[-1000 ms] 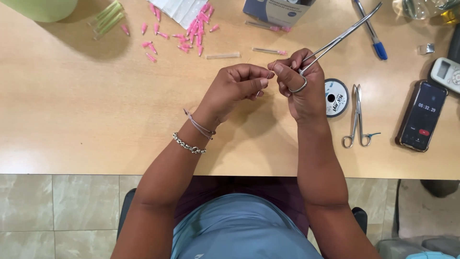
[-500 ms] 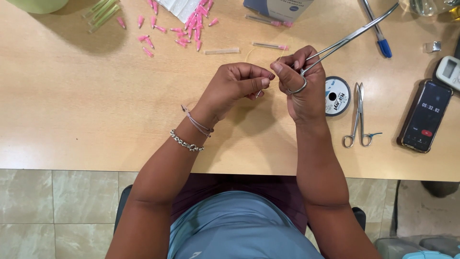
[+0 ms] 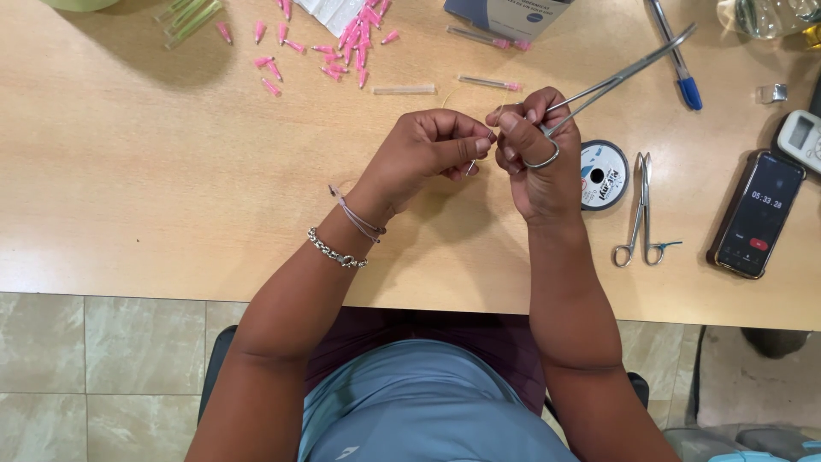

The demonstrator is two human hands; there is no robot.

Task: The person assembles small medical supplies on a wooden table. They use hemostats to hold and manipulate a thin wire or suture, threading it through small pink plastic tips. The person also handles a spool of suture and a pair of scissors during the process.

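Note:
My right hand [image 3: 534,158] grips a pair of long steel forceps [image 3: 620,77] by the ring handles, the jaws pointing up and to the right over the wooden table [image 3: 171,171]. My left hand [image 3: 428,150] is curled just to its left, pinching a thin needle [image 3: 472,162] between thumb and fingertips. Both hands meet above the middle of the table. Two bracelets sit on my left wrist.
A round thread spool [image 3: 603,174] and small scissors [image 3: 640,210] lie right of my right hand. A phone [image 3: 757,214], a white device [image 3: 802,137] and a blue pen [image 3: 680,60] are further right. Pink-capped needles [image 3: 342,43] are scattered at the back, near a box [image 3: 509,13].
The hands have stayed together with only slight finger movement. The view has shifted a little, so the table items sit higher in the picture.

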